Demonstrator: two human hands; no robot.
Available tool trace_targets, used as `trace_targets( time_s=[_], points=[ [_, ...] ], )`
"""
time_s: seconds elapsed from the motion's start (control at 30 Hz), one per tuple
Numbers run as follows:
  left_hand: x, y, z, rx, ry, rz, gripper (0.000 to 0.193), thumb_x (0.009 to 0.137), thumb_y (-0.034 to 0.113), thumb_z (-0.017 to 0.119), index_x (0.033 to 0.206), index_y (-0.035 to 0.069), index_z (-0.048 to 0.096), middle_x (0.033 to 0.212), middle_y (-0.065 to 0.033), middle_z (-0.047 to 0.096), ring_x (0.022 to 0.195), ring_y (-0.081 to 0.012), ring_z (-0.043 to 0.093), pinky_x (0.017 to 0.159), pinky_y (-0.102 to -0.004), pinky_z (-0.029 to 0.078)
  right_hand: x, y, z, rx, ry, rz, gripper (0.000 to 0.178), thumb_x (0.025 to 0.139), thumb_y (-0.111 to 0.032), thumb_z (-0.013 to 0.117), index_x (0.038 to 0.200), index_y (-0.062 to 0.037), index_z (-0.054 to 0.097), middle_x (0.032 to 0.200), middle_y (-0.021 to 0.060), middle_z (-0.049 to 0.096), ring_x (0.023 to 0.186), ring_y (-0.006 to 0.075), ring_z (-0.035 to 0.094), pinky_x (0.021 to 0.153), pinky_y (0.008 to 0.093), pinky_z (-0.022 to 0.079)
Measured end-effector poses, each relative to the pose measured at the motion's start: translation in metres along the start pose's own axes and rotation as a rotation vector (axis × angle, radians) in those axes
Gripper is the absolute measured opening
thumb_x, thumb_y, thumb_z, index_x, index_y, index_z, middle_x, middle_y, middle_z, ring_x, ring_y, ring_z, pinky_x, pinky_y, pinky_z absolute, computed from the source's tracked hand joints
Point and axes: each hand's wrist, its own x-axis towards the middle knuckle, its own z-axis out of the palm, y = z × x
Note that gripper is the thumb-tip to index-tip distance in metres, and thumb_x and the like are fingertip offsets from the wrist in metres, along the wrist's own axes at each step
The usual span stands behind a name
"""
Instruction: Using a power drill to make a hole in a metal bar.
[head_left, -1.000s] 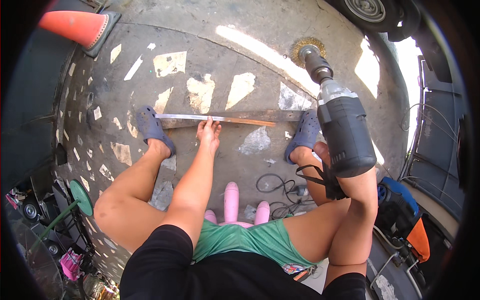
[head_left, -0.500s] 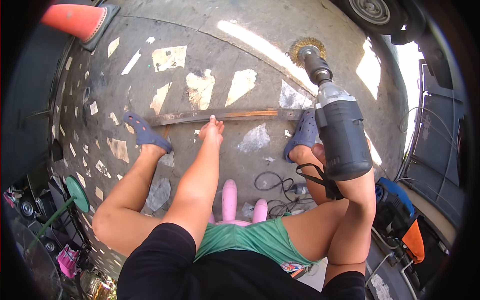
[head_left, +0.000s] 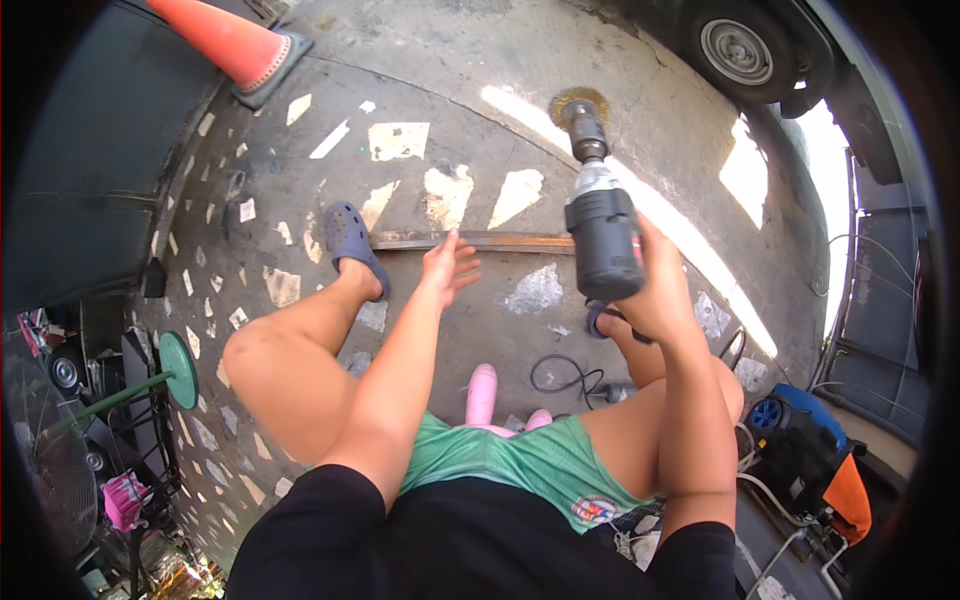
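My right hand grips a black and grey cordless drill, held up above the floor and pointing away from me. A round, brass-coloured wire wheel brush is fitted in its chuck. My left hand has its fingers spread and nothing in them. Its fingertips overlap the near edge of a long flat metal bar; whether they touch it I cannot tell. The bar lies crosswise on the floor, brown with rust in part. Its left end is by my left clog; the drill hides its right end.
A corded power tool and its cable lie between my legs, near a pink stool. An orange cone stands far left, a vehicle wheel far right. A blue and black machine with hoses sits at right.
The drill has moved left and turned more upright. My left hand's fingers have spread. My right foot has drawn back from the bar, and the view has shifted.
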Motion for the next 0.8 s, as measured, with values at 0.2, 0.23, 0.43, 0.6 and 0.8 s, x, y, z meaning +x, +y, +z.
trace_targets(
  time_s=[0.2, 0.23, 0.43, 0.6, 0.8],
  points=[
    [-0.103, 0.030, 0.044, -0.022, -0.488, 0.062, 0.094, 0.091, 0.086, 0.049, 0.135, 0.003, 0.059, 0.127, -0.0132, 0.066, 0.110, -0.0268, 0.068, 0.085, -0.0471, 0.058, -0.044, 0.037, 0.075, -0.273, -0.251, -0.042, 0.039, 0.083, -0.023, 0.071, 0.115, -0.0047, 0.058, 0.088, 0.0249, 0.073, 0.083, 0.0423, 0.074, 0.074, 0.0548, 0.058],
    [-0.109, 0.024, 0.048, 0.038, -0.526, 0.034, 0.091, 0.087, 0.087, 0.055, 0.123, 0.004, 0.065, 0.113, -0.0096, 0.071, 0.104, -0.0238, 0.069, 0.084, -0.0443, 0.056, -0.053, 0.043, 0.094, -0.318, -0.243, -0.077, 0.037, 0.085, -0.022, 0.069, 0.116, -0.0045, 0.059, 0.089, 0.0250, 0.074, 0.084, 0.0421, 0.074, 0.074, 0.0546, 0.059],
    [-0.077, -0.056, 0.059, 0.043, -0.063, -0.096, 0.021, 0.083, 0.009, 0.083, 0.093, -0.001, 0.068, 0.085, -0.0103, 0.070, 0.068, -0.0222, 0.070, 0.060, -0.0407, 0.059, -0.097, 0.080, 0.174, -0.450, -0.520, -0.058, 0.030, 0.094, -0.015, 0.057, 0.121, -0.0030, 0.060, 0.099, 0.0260, 0.074, 0.091, 0.0415, 0.075, 0.077, 0.0531, 0.060],
    [-0.033, -0.102, 0.094, 0.275, -0.080, 0.120, 0.013, 0.084, 0.010, 0.082, 0.089, 0.003, 0.072, 0.082, -0.0082, 0.072, 0.068, -0.0167, 0.066, 0.059, -0.0366, 0.052, -0.088, 0.127, 0.169, -0.377, -0.604, 0.053, 0.047, 0.083, -0.010, 0.071, 0.127, -0.0055, 0.056, 0.114, 0.0254, 0.072, 0.105, 0.0424, 0.070, 0.089, 0.0527, 0.058],
    [-0.005, -0.108, 0.140, 0.386, -0.136, 0.144, 0.041, 0.080, 0.036, 0.088, 0.088, 0.000, 0.071, 0.082, -0.0074, 0.072, 0.070, -0.0170, 0.067, 0.064, -0.0363, 0.052, -0.078, 0.174, 0.163, -0.322, -0.550, 0.226, 0.053, 0.077, -0.012, 0.075, 0.126, -0.0065, 0.056, 0.120, 0.0238, 0.070, 0.110, 0.0419, 0.068, 0.094, 0.0503, 0.056]
  ],
)
